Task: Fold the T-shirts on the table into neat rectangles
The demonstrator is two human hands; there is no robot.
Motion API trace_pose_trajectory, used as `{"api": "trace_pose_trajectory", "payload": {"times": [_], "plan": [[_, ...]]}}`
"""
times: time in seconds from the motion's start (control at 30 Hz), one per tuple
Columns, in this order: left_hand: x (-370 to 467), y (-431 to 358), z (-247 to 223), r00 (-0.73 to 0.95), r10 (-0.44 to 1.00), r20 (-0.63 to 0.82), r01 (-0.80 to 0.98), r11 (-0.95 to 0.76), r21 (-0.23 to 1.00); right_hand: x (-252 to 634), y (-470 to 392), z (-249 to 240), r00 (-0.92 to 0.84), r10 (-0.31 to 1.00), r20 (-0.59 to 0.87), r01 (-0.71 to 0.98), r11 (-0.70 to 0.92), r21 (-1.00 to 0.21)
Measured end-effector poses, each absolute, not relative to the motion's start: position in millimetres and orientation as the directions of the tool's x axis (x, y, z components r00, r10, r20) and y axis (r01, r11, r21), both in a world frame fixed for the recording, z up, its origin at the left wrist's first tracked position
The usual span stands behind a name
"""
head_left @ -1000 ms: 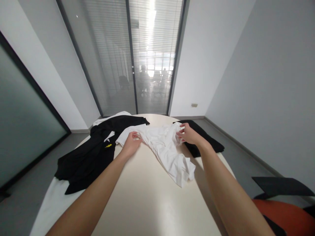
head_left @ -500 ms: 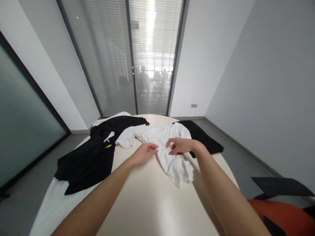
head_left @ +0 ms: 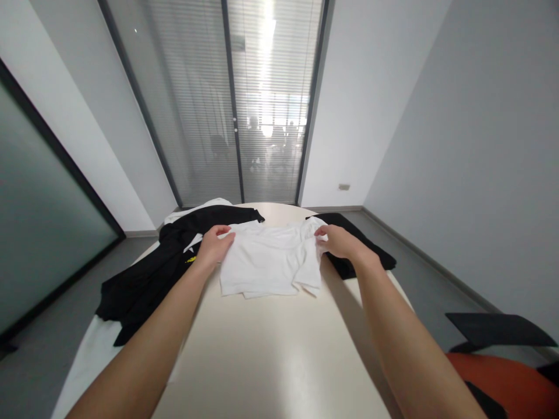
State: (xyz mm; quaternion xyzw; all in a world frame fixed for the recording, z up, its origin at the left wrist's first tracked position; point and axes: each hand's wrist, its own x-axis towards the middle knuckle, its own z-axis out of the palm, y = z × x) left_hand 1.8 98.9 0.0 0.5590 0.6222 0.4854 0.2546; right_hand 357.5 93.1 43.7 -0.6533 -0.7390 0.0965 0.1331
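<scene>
Thumb and fingers of my left hand (head_left: 213,248) and right hand (head_left: 339,241) pinch opposite sides of the creased white cloth garment (head_left: 259,262), spread between them on the smooth cream table (head_left: 257,355); even outward tension should best flatten the folds nearer my right.

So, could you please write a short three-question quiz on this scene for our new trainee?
1. What lies between the left hand and the right hand?
2. True or false: black cloth lies only on the right-hand side of the table.
3. Where is the chair?
a) left of the table
b) right of the table
c) beyond the table, against the blinds

Key:
1. White cloth.
2. False: black cloth lies on both sides, left and right.
3. b
</scene>
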Motion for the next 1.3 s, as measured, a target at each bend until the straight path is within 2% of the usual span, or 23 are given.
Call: {"api": "trace_pose_trajectory", "payload": {"times": [0.07,0.13,0.23,0.27,0.33,0.47,0.57,0.7,0.8,0.93,1.03,1.13,1.2,1.3], "plan": [[-4.0,95.3,5.2,-0.168,0.96,0.225,0.611,-0.077,0.788,353.8,89.2,47.6,-0.196,0.98,0.027,0.929,0.194,-0.316],[-4.9,88.1,11.4,-0.005,0.988,0.153,0.733,-0.1,0.673,346.1,83.4,50.7,-0.356,0.929,-0.104,0.862,0.284,-0.419],[2.1,72.7,17.9,0.351,0.931,-0.098,0.765,-0.225,0.604,331.0,76.5,48.0,-0.538,0.782,-0.314,0.786,0.331,-0.523],[5.8,67.3,18.4,0.441,0.878,-0.185,0.77,-0.265,0.58,326.6,75.4,45.0,-0.545,0.755,-0.365,0.794,0.325,-0.514],[13.8,58.1,17.0,0.513,0.807,-0.293,0.803,-0.33,0.497,320.9,75.0,38.0,-0.504,0.746,-0.435,0.838,0.299,-0.457],[22.4,51.4,11.8,0.472,0.824,-0.313,0.86,-0.352,0.37,324.9,78.8,30.9,-0.412,0.795,-0.444,0.894,0.259,-0.366],[18.2,57.0,12.9,0.444,0.872,-0.207,0.862,-0.352,0.366,334.7,81.5,36.6,-0.39,0.877,-0.282,0.887,0.276,-0.369],[8.0,71.0,19.4,0.303,0.944,0.133,0.815,-0.329,0.477,341.4,82.9,48.2,-0.347,0.937,-0.045,0.848,0.293,-0.441],[3.2,78.8,24.4,0.198,0.946,0.257,0.737,-0.316,0.598,341.1,82.8,51.7,-0.312,0.949,0.055,0.811,0.296,-0.505],[-3.1,81.6,28.6,0.165,0.956,0.242,0.739,-0.282,0.611,343.4,81.8,51.7,-0.306,0.951,0.042,0.811,0.283,-0.512],[-11.3,80.7,27.0,0.177,0.965,0.194,0.812,-0.255,0.525,349.5,80.9,52.9,-0.324,0.946,0.006,0.82,0.284,-0.497],[-19.2,79.5,22.0,0.185,0.981,0.064,0.879,-0.194,0.436,355.8,80.5,56.4,-0.314,0.949,0.015,0.842,0.286,-0.458],[-22.0,79.7,18.9,0.129,0.992,-0.005,0.903,-0.115,0.414,358.8,81.0,58.7,-0.279,0.96,0.031,0.866,0.265,-0.423],[-20.8,82.2,17.7,0.039,0.999,0.008,0.903,-0.039,0.428,362.6,84.3,60.0,-0.183,0.98,0.077,0.912,0.199,-0.359]]}}
